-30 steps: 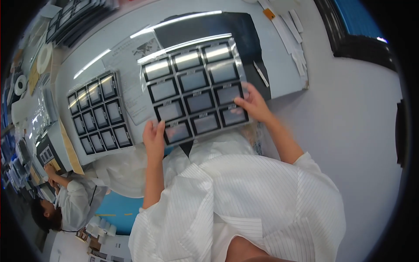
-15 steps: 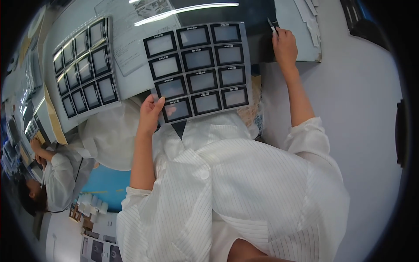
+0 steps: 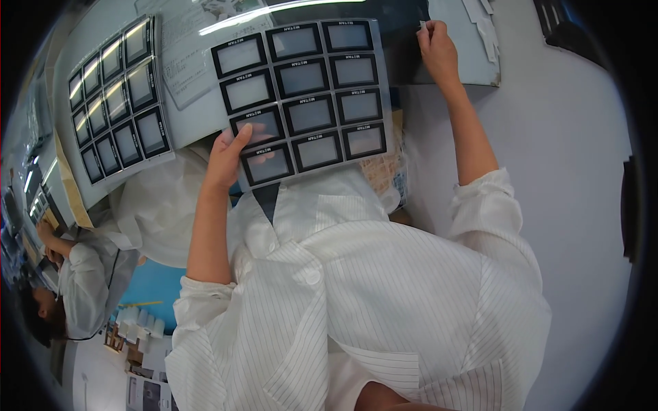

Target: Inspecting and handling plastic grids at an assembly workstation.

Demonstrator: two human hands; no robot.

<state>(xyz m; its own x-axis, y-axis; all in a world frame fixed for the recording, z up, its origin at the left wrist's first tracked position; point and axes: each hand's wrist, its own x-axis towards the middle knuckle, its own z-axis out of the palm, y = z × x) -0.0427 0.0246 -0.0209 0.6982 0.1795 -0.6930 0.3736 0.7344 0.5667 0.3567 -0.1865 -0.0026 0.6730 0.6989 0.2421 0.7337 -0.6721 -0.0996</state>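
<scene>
My left hand (image 3: 229,156) grips a clear plastic sheet (image 3: 306,114) by its lower left edge, thumb on top and fingers showing faintly through from behind. Rows of black-bordered rectangles with greyish, translucent middles cover the sheet, which is tilted toward me over the table's near edge. At the upper right, my right hand (image 3: 440,51) is closed near the dark tabletop surface, apart from the sheet. A small pale part of a slim craft knife (image 3: 422,25) shows at its fingertips; the rest is hidden.
Another sheet of black-framed rectangles (image 3: 118,99) lies on the table at left, beside a clear sheet over printed paper (image 3: 181,68). Torn white strips (image 3: 483,31) sit at the table's right corner. A person in white (image 3: 92,281) works at far left.
The held sheet has shifted slightly left and up in view, and my left thumb now lies further onto it. My right hand has turned, so the knife's blade no longer shows.
</scene>
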